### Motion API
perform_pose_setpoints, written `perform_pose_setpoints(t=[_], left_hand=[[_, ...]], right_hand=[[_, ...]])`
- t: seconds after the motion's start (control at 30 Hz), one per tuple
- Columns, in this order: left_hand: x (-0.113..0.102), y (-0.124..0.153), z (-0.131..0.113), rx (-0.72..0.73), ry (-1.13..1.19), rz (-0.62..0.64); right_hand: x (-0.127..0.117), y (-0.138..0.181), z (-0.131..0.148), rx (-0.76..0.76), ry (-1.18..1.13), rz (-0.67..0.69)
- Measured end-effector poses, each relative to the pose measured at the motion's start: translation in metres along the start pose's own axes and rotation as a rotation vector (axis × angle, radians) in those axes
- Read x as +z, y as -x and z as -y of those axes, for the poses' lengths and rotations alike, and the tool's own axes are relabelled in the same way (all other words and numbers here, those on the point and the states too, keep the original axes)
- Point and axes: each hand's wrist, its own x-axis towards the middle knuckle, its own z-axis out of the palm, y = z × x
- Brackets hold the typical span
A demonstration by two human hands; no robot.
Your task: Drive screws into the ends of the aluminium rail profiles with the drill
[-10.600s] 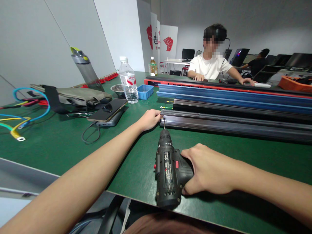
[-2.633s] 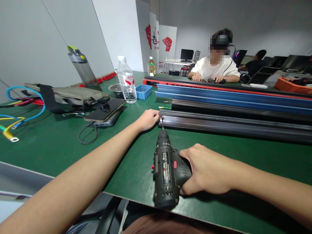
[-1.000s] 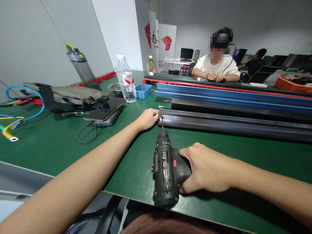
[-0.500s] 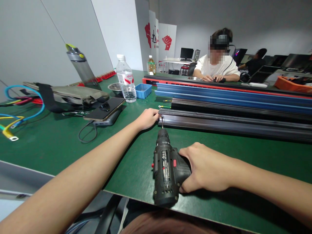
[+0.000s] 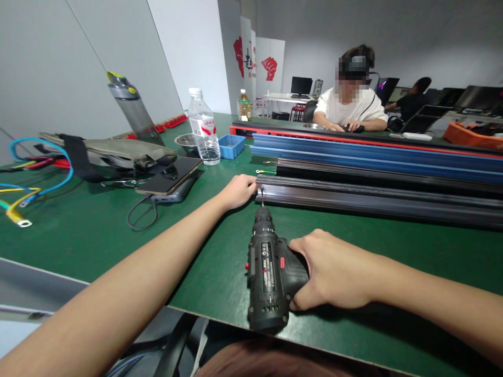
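Observation:
My right hand [image 5: 324, 269] is wrapped round the handle of a black cordless drill [image 5: 269, 277], which lies on its side over the front of the table. The drill's thin bit [image 5: 262, 197] points away from me and meets the near face of a dark metal profile [image 5: 353, 201] close to its left end. At that same end my left hand [image 5: 240, 191] is closed, fingers gripping the profile; its fingertips are partly hidden behind it. Just beyond, a short green-yellow wire with a ring terminal [image 5: 265, 172] sticks out from a second dark profile [image 5: 291, 166].
Behind the dark profiles lie a blue profile [image 5: 353, 157] and a red-edged black one. On the left are a water bottle [image 5: 204, 131], a blue tray [image 5: 231, 146], a phone [image 5: 171, 175], a bag [image 5: 113, 152] and loose cables [image 5: 15, 214]. A person [image 5: 349, 104] sits across the table.
Almost nothing differs. The drill and both my hands keep their places, with the bit still at the profile's end. The person opposite has shifted their hands slightly.

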Motion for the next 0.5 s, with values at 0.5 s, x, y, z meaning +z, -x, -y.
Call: perform_pose_setpoints(t=[0.5], left_hand=[[0.0006, -0.0004, 0.0001, 0.005, 0.028, -0.005]], right_hand=[[0.0000, 0.0000, -0.0006, -0.008, 0.012, -0.025]])
